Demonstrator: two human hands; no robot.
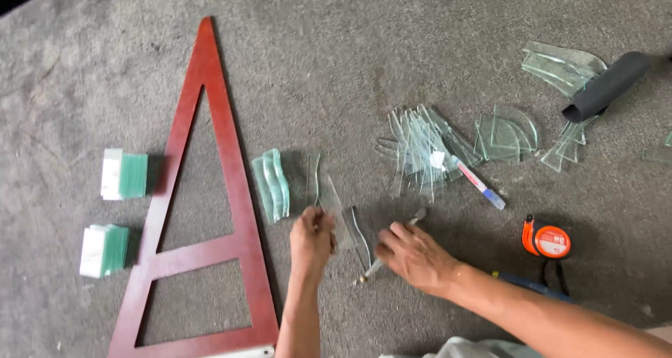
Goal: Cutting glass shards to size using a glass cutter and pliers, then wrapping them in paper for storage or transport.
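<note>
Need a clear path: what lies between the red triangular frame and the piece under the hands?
In the head view, a stack of wavy glass strips lies between the red triangular frame and the curved glass piece.

The triangular frame is dark red, the carpet is grey, the glass pieces are pale green, and the tape measure is orange.

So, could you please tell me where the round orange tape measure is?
The round orange tape measure lies right of the right hand, below the marker pen.

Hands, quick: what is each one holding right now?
Left hand: closed on a curved glass strip.
Right hand: closed on a thin cutting tool.
</note>
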